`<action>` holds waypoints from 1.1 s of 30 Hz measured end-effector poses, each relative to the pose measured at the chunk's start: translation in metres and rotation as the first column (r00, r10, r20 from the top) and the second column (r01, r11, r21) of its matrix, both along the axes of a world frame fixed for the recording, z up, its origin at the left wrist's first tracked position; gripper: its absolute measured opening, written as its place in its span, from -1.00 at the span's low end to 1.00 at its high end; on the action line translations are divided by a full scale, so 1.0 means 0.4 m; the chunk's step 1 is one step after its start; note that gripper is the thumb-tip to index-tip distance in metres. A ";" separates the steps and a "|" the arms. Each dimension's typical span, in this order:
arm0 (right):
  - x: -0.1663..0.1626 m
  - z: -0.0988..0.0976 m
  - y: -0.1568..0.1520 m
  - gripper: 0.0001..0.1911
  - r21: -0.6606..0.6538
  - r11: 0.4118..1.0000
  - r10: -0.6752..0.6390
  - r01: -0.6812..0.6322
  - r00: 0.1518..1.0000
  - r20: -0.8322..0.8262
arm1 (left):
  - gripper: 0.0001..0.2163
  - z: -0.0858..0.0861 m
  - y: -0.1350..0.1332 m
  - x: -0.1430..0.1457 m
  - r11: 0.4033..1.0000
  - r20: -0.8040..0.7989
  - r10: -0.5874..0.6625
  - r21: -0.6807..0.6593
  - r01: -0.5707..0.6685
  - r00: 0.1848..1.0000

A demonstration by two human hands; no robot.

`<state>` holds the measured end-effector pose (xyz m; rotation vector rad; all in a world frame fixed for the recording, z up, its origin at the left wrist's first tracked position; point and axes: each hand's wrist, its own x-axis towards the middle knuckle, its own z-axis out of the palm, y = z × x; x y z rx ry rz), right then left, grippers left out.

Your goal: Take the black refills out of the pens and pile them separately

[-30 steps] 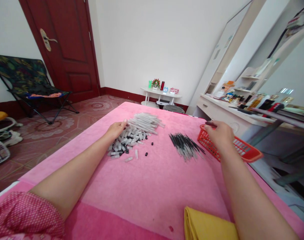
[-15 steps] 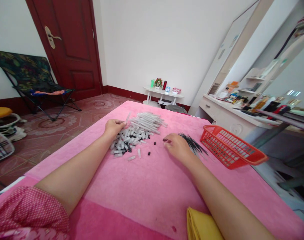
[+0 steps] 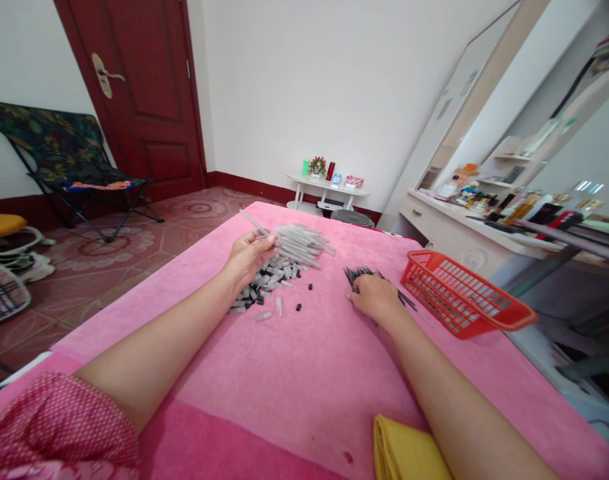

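Between the thumb and fingers of my left hand (image 3: 251, 260) is a thin translucent pen barrel (image 3: 254, 222), tilted up to the left. Just beyond that hand lies a stack of similar pen barrels (image 3: 304, 243). Below the stack spreads a heap of clear and black pen caps (image 3: 271, 280), partly covered by the left hand. On the right, my right hand (image 3: 377, 298) rests palm down with its fingers curled onto a bundle of thin black pen refills (image 3: 354, 274). The hand hides much of that bundle. Two small black pieces (image 3: 299, 307) lie apart, nearer the middle.
A red plastic basket (image 3: 464, 293) stands at the table's right edge. The pink cloth (image 3: 284, 380) covers the table, and a folded yellow cloth (image 3: 407, 450) lies at the near right. Further right is a dresser (image 3: 444, 223) crowded with bottles.
My left hand has moved right and turned, so the pen barrel now leans left. My right hand has shifted right from the bare cloth onto the black refills, and its fingers have curled in.
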<state>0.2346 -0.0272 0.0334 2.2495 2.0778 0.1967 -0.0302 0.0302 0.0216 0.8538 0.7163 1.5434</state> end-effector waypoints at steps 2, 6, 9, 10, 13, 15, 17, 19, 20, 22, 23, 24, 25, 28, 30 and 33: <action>0.000 -0.001 0.001 -0.72 -0.004 1.000 -0.012 0.012 1.000 -0.003 | -0.80 0.001 -0.014 0.017 0.999 -0.020 -0.046 -0.005 0.046 0.999; 0.000 0.010 -0.001 -0.70 -0.003 0.999 -0.054 0.054 0.998 -0.012 | -0.82 -0.002 -0.021 0.029 0.998 -0.015 -0.060 -0.031 0.060 0.998; -0.001 0.017 -0.003 -0.64 -0.013 0.995 -0.100 0.100 0.995 -0.011 | -0.77 -0.008 -0.019 0.028 0.998 -0.009 -0.049 -0.024 0.049 0.999; -0.001 0.017 -0.002 -0.64 -0.020 0.994 -0.106 0.106 0.994 -0.010 | -0.75 -0.010 -0.019 0.027 0.999 -0.007 -0.051 -0.020 0.051 0.999; 0.000 0.015 -0.001 -0.65 -0.025 0.995 -0.094 0.094 0.996 -0.006 | -0.77 -0.013 -0.020 0.028 0.997 -0.007 -0.077 -0.013 0.077 0.997; 0.000 0.013 -0.001 -0.64 -0.006 0.995 -0.097 0.097 0.995 -0.010 | -0.81 -0.014 -0.022 0.030 0.994 -0.014 -0.105 -0.002 0.105 0.994; 0.000 0.012 -0.001 -0.60 0.014 0.993 -0.119 0.119 0.993 -0.017 | -0.83 -0.014 -0.023 0.032 0.992 -0.027 -0.126 0.014 0.126 0.992; -0.002 0.013 -0.001 -0.60 0.009 0.992 -0.127 0.127 0.992 -0.022 | -0.83 -0.016 -0.023 0.033 0.990 -0.043 -0.138 0.025 0.139 0.990; -0.003 0.013 -0.001 -0.61 -0.003 0.992 -0.125 0.125 0.992 -0.023 | -0.83 -0.018 -0.023 0.033 0.989 -0.048 -0.141 0.027 0.142 0.989; -0.004 0.014 -0.001 -0.67 -0.016 0.994 -0.111 0.111 0.994 -0.023 | -0.83 -0.020 -0.022 0.033 0.989 -0.053 -0.143 0.027 0.145 0.988; -0.004 0.015 -0.001 -0.69 -0.013 0.994 -0.107 0.107 0.994 -0.022 | -0.83 -0.021 -0.022 0.034 0.989 -0.053 -0.143 0.027 0.145 0.988; -0.004 0.016 -0.002 -0.72 -0.007 0.994 -0.106 0.106 0.994 -0.019 | -0.83 -0.022 -0.022 0.035 0.989 -0.053 -0.144 0.027 0.146 0.988; -0.003 0.018 -0.003 -0.74 -0.001 0.994 -0.107 0.107 0.994 -0.016 | -0.83 -0.022 -0.024 0.036 0.989 -0.053 -0.144 0.027 0.146 0.988; -0.001 0.031 -0.009 -0.77 0.009 0.994 -0.106 0.106 0.994 -0.013 | -0.82 -0.018 -0.031 0.042 0.989 -0.060 -0.143 0.031 0.145 0.988; -0.002 0.048 -0.015 -0.77 0.042 0.995 -0.093 0.094 0.995 -0.025 | -0.82 -0.013 -0.038 0.047 0.989 -0.065 -0.145 0.033 0.147 0.987; -0.016 0.079 -0.031 -0.77 0.117 0.993 0.035 -0.023 0.994 -0.104 | -0.83 -0.006 -0.045 0.053 0.989 -0.053 -0.143 0.025 0.145 0.988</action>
